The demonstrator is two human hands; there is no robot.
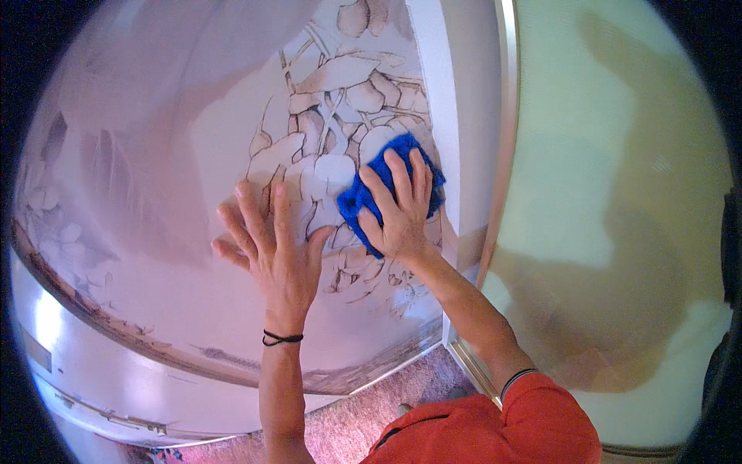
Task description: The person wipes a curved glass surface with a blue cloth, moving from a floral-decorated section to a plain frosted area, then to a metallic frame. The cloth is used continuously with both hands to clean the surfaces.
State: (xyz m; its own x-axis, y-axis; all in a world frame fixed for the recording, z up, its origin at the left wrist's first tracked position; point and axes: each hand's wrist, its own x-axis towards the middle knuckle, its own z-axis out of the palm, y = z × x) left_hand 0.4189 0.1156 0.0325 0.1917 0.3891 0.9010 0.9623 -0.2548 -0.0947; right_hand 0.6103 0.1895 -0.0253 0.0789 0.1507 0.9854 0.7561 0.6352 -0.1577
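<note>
A blue cloth (378, 174) lies against a wall panel (232, 301) printed with a pale picture of flowers and leaves. My right hand (397, 203) presses the cloth flat near the panel's right edge, with its fingers spread over it. To the left, my left hand (275, 243) rests with fingers apart on or just in front of the printed lines; whether it touches the surface cannot be told. It holds nothing, and a thin black cord bracelet (282, 338) circles its wrist.
A white edge strip (446, 116) and a metal trim (507, 87) run beside the panel. Right of them is a pale green surface (568, 174) with shadows. Below are carpet (359, 423) and, at lower left, a glossy white surface (98, 342).
</note>
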